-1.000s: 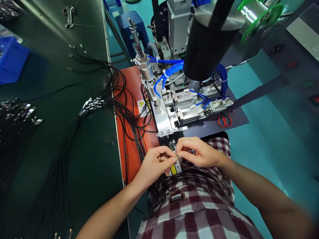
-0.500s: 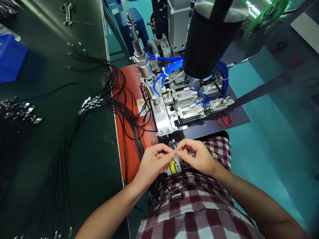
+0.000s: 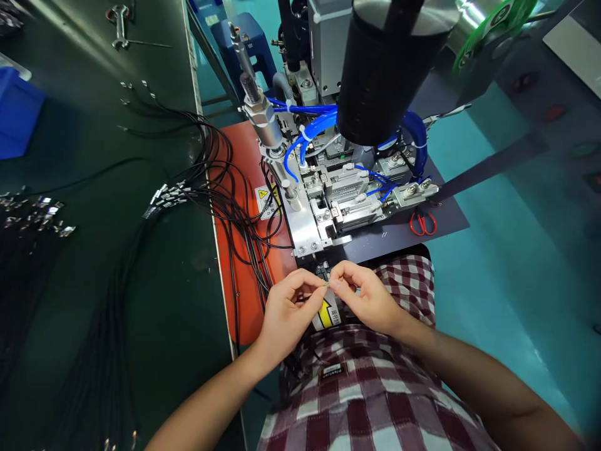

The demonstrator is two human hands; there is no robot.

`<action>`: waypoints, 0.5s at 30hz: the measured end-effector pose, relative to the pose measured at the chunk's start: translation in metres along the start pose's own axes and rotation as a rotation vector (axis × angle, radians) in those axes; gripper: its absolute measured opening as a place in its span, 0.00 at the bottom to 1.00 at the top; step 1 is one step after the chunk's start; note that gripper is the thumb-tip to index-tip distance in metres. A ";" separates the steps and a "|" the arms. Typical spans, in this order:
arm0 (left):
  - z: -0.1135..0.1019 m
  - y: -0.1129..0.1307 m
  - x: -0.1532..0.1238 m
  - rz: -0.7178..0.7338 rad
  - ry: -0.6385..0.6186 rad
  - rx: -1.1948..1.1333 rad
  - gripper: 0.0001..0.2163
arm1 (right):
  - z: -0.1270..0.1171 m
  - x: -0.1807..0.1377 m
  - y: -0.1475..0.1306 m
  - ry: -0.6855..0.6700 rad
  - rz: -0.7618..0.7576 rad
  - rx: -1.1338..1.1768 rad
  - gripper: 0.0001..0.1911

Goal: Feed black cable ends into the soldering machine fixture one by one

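In front of the machine's front edge, my left hand (image 3: 295, 308) and my right hand (image 3: 362, 297) meet fingertip to fingertip. Both are closed in a pinch on a thin wire end (image 3: 327, 285), mostly covered by the fingers. Just beyond them is a small dark metal fixture (image 3: 322, 268). Below the fingertips shows a white label with a yellow arrow (image 3: 325, 315). A bundle of black cables (image 3: 251, 241) runs over the orange plate (image 3: 248, 316), left of my left hand.
The metal machine (image 3: 305, 228) with blue air tubes (image 3: 323, 128) stands ahead. Red-handled scissors (image 3: 423, 224) lie on its dark base at right. On the green table (image 3: 173, 351) at left are cables with metal connectors (image 3: 166, 197), a wrench (image 3: 121, 28) and a blue bin (image 3: 19, 113).
The view has shifted slightly, so the table and machine sit a little further left. Both hands keep their pinch at nearly the same spot, with the right fingers slightly re-set.
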State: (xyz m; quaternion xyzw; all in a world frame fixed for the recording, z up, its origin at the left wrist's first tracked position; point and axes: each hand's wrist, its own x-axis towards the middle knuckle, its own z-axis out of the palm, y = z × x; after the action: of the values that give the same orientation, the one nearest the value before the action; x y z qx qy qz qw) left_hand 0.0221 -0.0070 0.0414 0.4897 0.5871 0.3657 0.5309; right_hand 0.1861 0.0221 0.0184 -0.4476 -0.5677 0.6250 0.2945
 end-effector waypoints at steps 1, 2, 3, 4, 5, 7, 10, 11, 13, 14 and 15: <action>-0.001 0.002 0.001 -0.058 -0.013 -0.058 0.06 | 0.000 0.000 -0.001 -0.019 0.030 0.041 0.10; -0.002 0.003 0.002 -0.105 -0.018 -0.112 0.07 | 0.000 0.001 -0.001 -0.040 0.070 0.098 0.10; -0.002 0.003 0.003 -0.145 -0.018 -0.159 0.08 | 0.001 0.001 -0.002 -0.056 0.110 0.158 0.11; -0.002 0.003 0.003 -0.181 -0.017 -0.199 0.09 | 0.001 0.002 -0.002 -0.064 0.143 0.209 0.13; -0.002 0.002 0.002 -0.214 -0.015 -0.231 0.09 | 0.002 0.002 -0.003 -0.060 0.167 0.244 0.14; -0.001 0.000 0.001 -0.258 -0.008 -0.275 0.10 | 0.004 0.002 -0.003 -0.033 0.184 0.279 0.15; 0.001 -0.002 -0.001 -0.261 0.002 -0.301 0.10 | 0.007 0.002 -0.003 0.005 0.177 0.304 0.14; 0.001 -0.002 -0.001 -0.258 0.003 -0.306 0.09 | 0.008 0.001 -0.003 0.013 0.170 0.305 0.14; 0.001 -0.002 0.000 -0.252 0.005 -0.315 0.09 | 0.010 0.000 -0.003 0.027 0.140 0.279 0.12; 0.002 -0.002 0.000 -0.250 0.006 -0.320 0.09 | 0.011 0.000 -0.003 0.048 0.106 0.239 0.11; 0.002 -0.002 0.000 -0.250 0.008 -0.326 0.10 | 0.011 -0.001 -0.003 0.073 0.057 0.181 0.10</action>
State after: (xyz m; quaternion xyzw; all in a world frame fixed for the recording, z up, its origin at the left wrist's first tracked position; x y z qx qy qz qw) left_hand 0.0233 -0.0079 0.0389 0.3191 0.5785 0.3888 0.6422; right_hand 0.1760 0.0165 0.0215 -0.4579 -0.4847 0.6650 0.3363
